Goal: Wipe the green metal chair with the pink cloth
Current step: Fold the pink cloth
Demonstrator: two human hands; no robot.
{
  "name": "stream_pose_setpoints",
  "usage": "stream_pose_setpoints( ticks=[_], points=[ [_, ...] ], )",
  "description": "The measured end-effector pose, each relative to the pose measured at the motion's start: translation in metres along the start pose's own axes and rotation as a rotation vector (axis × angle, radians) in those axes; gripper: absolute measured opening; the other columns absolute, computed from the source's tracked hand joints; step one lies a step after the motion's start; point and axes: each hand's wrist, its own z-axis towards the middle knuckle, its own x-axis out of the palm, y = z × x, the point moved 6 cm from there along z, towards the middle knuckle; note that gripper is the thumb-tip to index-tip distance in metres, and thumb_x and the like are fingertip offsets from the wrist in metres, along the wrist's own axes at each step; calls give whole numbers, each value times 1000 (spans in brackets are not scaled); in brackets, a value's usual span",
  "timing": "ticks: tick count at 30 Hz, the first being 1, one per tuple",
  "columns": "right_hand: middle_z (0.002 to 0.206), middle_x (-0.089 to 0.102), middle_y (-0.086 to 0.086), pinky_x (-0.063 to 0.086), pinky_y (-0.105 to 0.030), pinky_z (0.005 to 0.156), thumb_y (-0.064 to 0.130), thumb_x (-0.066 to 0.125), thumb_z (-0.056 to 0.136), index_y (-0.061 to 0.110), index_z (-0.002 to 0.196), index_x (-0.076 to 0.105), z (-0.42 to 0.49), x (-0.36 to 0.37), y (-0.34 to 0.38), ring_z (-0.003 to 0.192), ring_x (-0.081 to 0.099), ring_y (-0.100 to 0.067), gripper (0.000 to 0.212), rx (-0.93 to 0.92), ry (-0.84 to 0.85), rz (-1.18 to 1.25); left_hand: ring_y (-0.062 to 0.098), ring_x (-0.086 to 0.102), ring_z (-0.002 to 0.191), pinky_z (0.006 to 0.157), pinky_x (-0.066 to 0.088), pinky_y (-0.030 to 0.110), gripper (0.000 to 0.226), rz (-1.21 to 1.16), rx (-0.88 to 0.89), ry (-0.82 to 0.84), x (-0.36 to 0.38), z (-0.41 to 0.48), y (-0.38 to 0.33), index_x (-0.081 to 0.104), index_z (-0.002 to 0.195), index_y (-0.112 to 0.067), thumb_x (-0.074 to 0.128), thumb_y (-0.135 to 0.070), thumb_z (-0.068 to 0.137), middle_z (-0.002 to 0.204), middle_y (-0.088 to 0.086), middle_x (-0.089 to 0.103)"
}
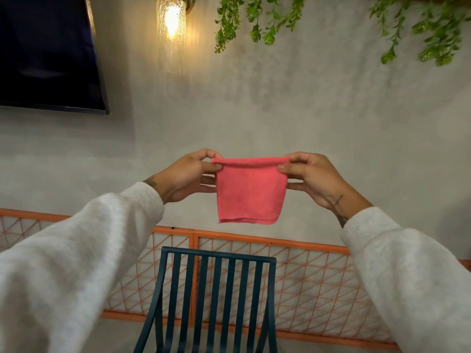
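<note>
Dark screen (48, 52) beside lit glass lamp (171, 31); hanging greenery (254, 19) (top); orange lattice fence (305, 276).

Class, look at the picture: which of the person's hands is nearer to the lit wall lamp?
Left. The left hand pinches the pink cloth almost straight below the lamp; the right hand holds the cloth's other top corner, farther off to the lamp's right.

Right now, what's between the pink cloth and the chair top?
Nothing; the head view shows only wall and orange fence behind the gap between cloth and chair.
</note>
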Motion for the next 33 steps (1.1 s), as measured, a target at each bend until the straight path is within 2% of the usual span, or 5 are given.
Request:
stream_pose_setpoints(
  ticks=[6, 11, 16, 20, 33],
  points=[
    [83, 61, -3, 58, -52, 72, 26, 50, 103, 24, 103, 46, -2, 15, -14, 68, 62, -22, 5, 114, 65, -75, 24, 57, 70, 65, 54, 40, 8, 35, 53, -52, 7, 3, -4, 49, 105, -26, 47, -20, 101, 85, 8, 54],
    [81, 58, -7, 53, -30, 49, 21, 57, 100, 22, 112, 40, -2, 18, -36, 57, 56, -14, 21, 239, -1, 90, 21, 56, 64, 57, 52, 32, 10, 64, -6, -97, 5, 3, 10, 54, 101, -21, 45, -16, 102, 89, 12, 53],
    [91, 63, -15, 59, -31, 63, -6, 66, 87, 16, 122, 46, 0, 19, -34, 76, 66, -20, 46, 241, 107, 346, 17, 66, 81, 67, 58, 26, 15, -69, -94, -45, 3, 3, 14, 65, 108, -11, 58, -11, 94, 107, 12, 65],
    [110, 64, -22, 60, -32, 77, -23, 58, 80, 12, 139, 42, 3, 14, -29, 97, 67, -26, 71, 173, 100, 337, 24, 69, 101, 79, 59, 29, 69, -53, -48, 66, 2, 0, 7, 50, 133, -23, 67, 15, 77, 116, 12, 68],
    [91, 64, -13, 55, -32, 91, -27, 47, 81, 28, 146, 45, 8, 8, -7, 92, 60, -19, 84, -111, 159, 404, 17, 65, 72, 79, 56, 31, 91, 56, 317, -83, 2, 5, -36, 40, 144, -23, 52, 31, 72, 74, 6, 72]
  ],
)
